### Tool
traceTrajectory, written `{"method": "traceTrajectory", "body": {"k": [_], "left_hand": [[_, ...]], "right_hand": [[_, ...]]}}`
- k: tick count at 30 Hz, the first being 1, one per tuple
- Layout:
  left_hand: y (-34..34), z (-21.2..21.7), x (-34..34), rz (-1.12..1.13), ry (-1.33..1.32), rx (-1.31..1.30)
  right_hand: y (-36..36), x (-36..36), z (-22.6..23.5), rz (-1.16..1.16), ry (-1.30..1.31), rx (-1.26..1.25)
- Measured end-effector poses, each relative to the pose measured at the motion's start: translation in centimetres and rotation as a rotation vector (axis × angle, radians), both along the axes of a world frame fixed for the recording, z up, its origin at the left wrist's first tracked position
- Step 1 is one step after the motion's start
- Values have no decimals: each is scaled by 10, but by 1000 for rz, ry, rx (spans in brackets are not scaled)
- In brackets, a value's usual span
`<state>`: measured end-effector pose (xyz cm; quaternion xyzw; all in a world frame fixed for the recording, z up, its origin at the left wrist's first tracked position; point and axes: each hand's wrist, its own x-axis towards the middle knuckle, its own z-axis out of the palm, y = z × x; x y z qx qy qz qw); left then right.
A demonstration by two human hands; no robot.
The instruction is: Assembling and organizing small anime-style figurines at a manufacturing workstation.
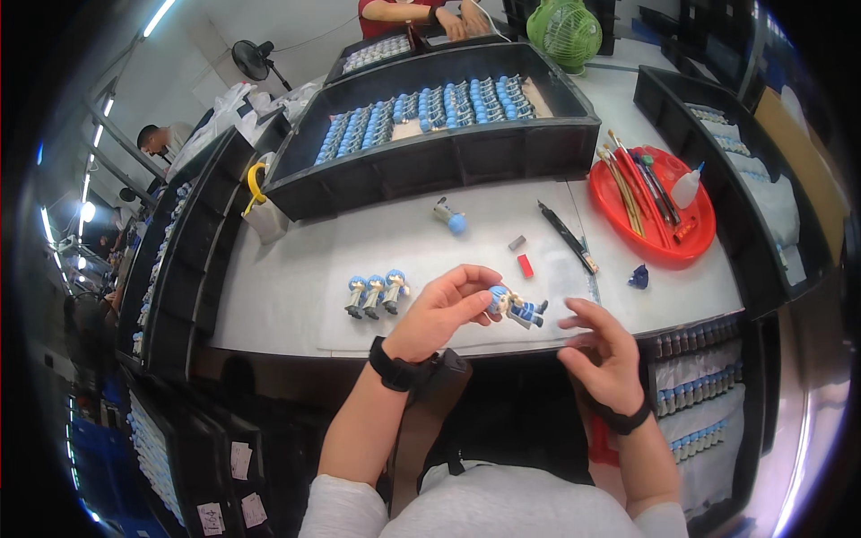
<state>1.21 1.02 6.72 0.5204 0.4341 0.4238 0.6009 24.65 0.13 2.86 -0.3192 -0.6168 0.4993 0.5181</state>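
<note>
My left hand (453, 305) pinches a small blue-haired figurine (517, 308) by its head, over the near edge of the white table. The figurine lies sideways, its legs pointing right. Just right of those legs is my right hand (603, 348), fingers apart and curved, touching nothing. Three like figurines (375, 293) lie in a row to the left of my left hand. Another figurine (449, 216) lies alone farther back, its blue head toward me. A red block (525, 265) and a small grey block (517, 242) rest beyond my hands.
A black crate (430, 151) of figurine rows spans the back. A red round tray (628, 244) holds brushes and a dropper bottle. Nearby lie a black pen-like tool (567, 235) and a dark blue piece (639, 276). More crates flank the table; a co-worker's hands (462, 22) show beyond.
</note>
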Motion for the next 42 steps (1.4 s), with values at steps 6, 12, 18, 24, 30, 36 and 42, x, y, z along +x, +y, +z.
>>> {"method": "traceTrajectory", "body": {"k": [6,12,18,24,30,36,42], "left_hand": [[-9,-47,7,177,-419,-124],[-6,-66,7,263,-533,-116],[-6,-73,6,270,-504,-111],[-4,-76,8,267,-469,-109],[-5,-77,9,265,-452,-91],[-6,-76,11,266,-439,-76],[-12,-62,22,315,-225,26]], "right_hand": [[16,-41,-17,123,-75,-20],[24,-55,-28,96,-49,-47],[26,-60,-40,124,74,-188],[25,-59,-43,128,128,-232],[21,-59,-40,100,91,-201],[21,-59,-44,81,63,-171],[21,-63,-43,76,52,-147]]}}
